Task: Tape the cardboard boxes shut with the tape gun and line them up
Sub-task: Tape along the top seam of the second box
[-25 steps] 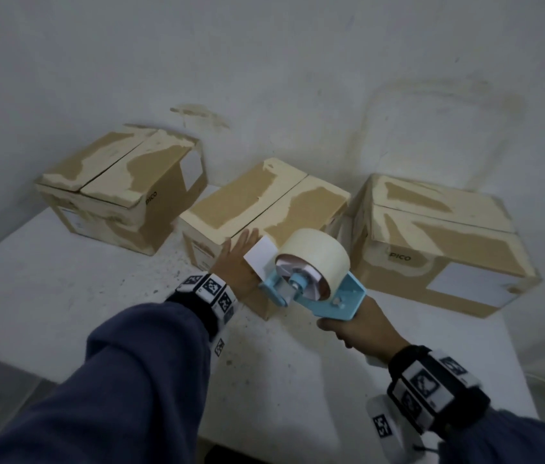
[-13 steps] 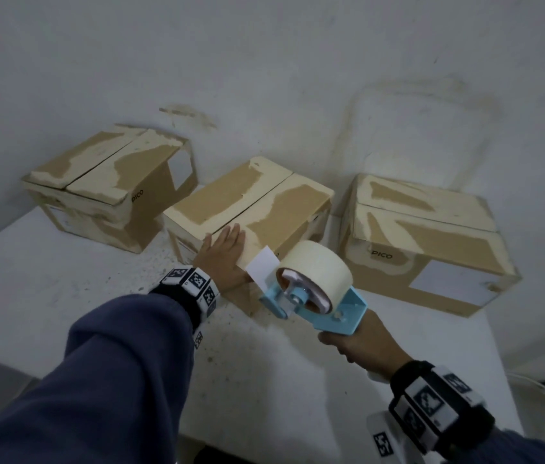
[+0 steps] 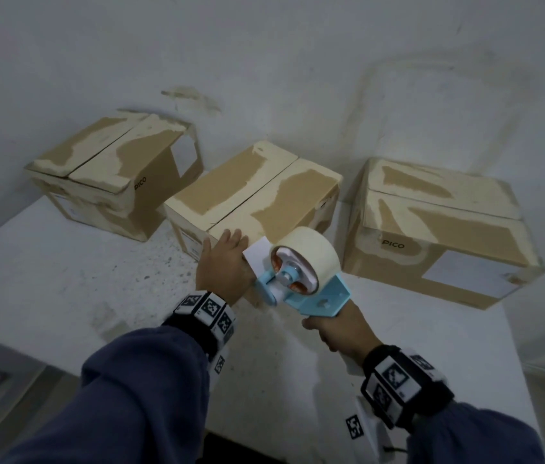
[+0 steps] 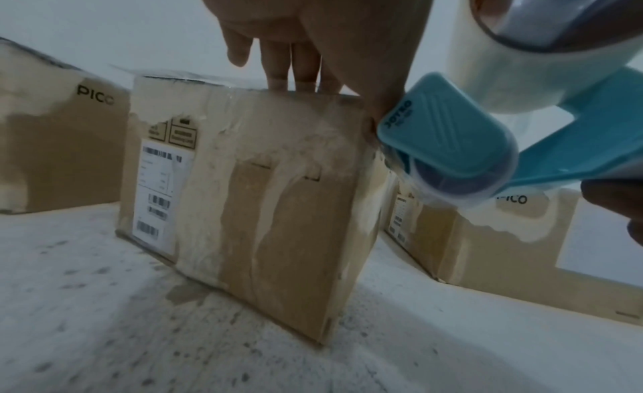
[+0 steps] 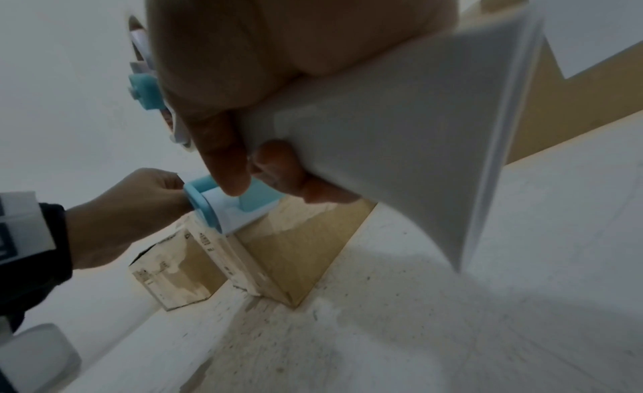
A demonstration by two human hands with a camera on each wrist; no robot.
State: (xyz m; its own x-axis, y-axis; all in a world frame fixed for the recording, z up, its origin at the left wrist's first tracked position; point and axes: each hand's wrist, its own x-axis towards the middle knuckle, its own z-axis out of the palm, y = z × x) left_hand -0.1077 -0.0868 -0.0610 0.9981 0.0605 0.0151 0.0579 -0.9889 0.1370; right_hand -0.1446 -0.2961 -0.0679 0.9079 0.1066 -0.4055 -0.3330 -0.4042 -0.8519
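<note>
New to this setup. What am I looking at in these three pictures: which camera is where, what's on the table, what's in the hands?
No robot here: a person works with bare hands, wearing marker-tagged wristbands. The wide picture comes from a head camera looking down; the other two come from cameras on each wrist, looking along the fingers. On the white table three cardboard boxes stand by the wall: left box, middle box, right box. The left hand rests with straight fingers on the middle box's near top edge, steadying it. The right hand grips the handle of a blue tape gun, whose nose sits at that box's near corner.
</note>
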